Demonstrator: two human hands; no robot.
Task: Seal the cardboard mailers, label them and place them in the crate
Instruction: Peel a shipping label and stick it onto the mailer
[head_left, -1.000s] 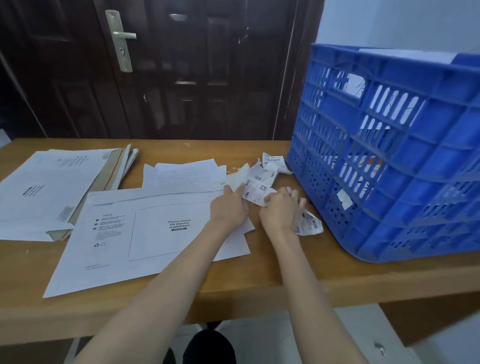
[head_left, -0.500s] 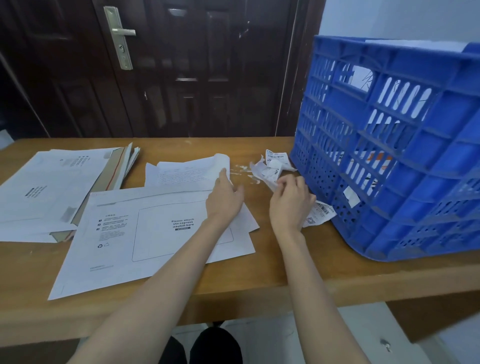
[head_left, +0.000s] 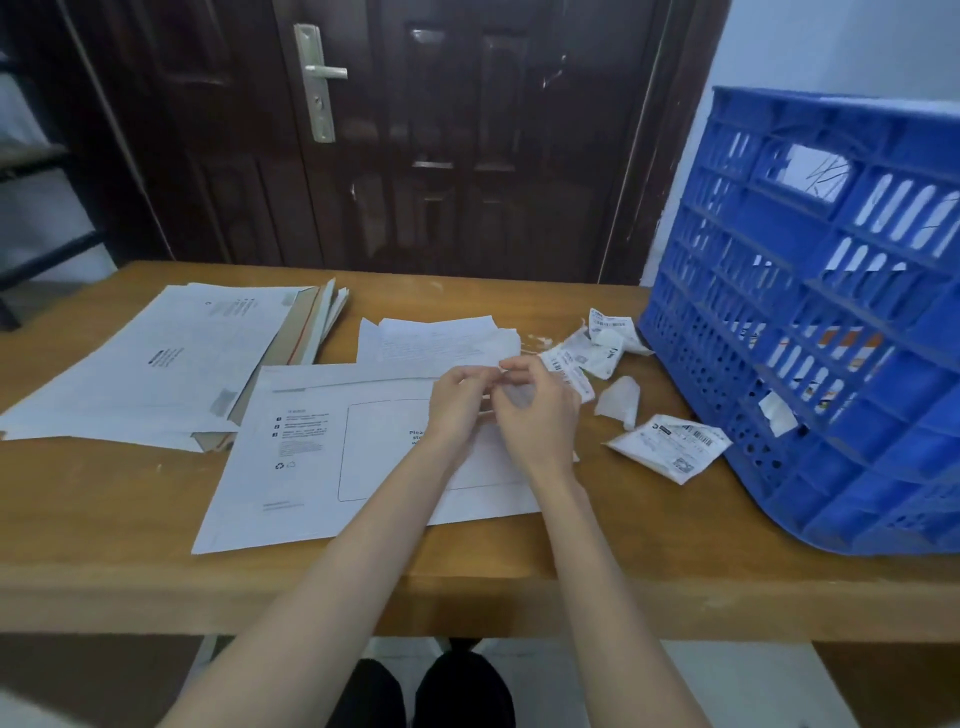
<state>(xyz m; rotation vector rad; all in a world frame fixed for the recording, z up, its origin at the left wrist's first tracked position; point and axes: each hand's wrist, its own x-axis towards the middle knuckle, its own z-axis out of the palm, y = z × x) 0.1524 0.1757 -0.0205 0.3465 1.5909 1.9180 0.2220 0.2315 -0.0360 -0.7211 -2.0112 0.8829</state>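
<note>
While both hands work above the mailer, the layout reads:
Mailer stack (head_left: 156, 358): far left on table.
Mailer (head_left: 322, 457): white, flat, printed box, centre.
Left hand (head_left: 457, 400): pinching label (head_left: 501, 387).
Right hand (head_left: 540, 410): pinching same label.
Crate (head_left: 810, 322): blue, right.

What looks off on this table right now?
Crumpled label scraps and a creased label lie strewn on the table beside the blue crate, which sits tilted rather than flat. The mailer under the hands lies askew and has no label yet.
</note>
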